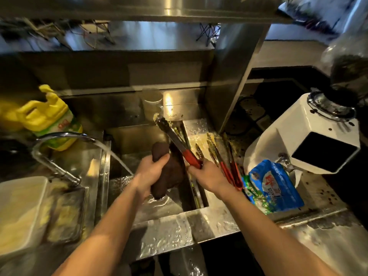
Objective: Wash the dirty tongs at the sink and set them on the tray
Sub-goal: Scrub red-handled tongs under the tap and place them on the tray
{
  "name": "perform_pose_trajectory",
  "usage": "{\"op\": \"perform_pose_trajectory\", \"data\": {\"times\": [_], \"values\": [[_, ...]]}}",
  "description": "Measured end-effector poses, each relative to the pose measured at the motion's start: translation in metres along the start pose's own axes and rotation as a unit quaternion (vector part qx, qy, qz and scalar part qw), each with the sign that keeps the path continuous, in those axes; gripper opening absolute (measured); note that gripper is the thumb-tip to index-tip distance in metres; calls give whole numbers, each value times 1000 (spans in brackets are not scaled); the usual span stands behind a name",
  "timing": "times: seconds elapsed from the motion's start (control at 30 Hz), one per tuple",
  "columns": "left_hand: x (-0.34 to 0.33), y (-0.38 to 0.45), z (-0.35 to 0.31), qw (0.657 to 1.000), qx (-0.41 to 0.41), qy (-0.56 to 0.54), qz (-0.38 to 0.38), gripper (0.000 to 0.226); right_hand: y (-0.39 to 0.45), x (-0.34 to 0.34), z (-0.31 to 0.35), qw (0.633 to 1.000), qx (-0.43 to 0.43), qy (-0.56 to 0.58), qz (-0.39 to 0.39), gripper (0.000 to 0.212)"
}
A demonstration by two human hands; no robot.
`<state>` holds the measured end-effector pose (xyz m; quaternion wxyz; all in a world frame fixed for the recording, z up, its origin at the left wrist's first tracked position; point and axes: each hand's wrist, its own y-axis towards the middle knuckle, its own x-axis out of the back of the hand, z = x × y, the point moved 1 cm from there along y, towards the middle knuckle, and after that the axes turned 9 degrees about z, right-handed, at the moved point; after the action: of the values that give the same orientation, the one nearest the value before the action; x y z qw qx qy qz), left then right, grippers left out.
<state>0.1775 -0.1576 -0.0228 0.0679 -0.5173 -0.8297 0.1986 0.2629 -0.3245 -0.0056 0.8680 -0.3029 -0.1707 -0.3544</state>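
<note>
My right hand (207, 177) grips the red handle of a pair of metal tongs (175, 140), whose greasy tips point up and away over the back rim of the sink (165, 214). My left hand (148, 172) clutches a dark brown cloth (169, 174) just left of the tongs, over the basin. Water runs from the curved faucet (59, 136) into the sink beside my left hand. Several more red-handled tongs (221, 156) lie on the wet steel tray (199, 128) to the right of the basin.
A yellow detergent jug (51, 116) stands behind the faucet. A pale plastic container (22, 208) sits at the left. Blue and green packets (272, 186) lie right of the tongs, beside a white machine (318, 140). A steel shelf hangs overhead.
</note>
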Motion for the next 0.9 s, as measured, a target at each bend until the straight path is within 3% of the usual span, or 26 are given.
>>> {"op": "perform_pose_trajectory", "data": {"times": [0.13,0.23,0.37,0.5,0.63,0.7,0.83,0.9], "values": [[60,-4,17,999,5,10,-53,36,6,-43,26,998,19,58,31,33],[102,0,38,995,16,-24,-95,16,12,-76,40,987,-22,140,76,32],[144,13,47,982,34,-115,-144,17,19,-113,62,959,-54,248,129,19],[165,26,35,959,68,-270,-56,43,26,-138,74,955,-57,250,150,14],[174,33,22,945,67,-318,26,59,30,-149,82,963,-70,191,174,32],[174,38,17,943,50,-327,40,58,33,-151,84,962,-84,161,203,38],[169,50,9,953,48,-297,20,43,33,-152,86,970,-71,90,213,15],[170,57,7,956,57,-287,21,48,30,-153,85,973,-57,73,213,11]]}}
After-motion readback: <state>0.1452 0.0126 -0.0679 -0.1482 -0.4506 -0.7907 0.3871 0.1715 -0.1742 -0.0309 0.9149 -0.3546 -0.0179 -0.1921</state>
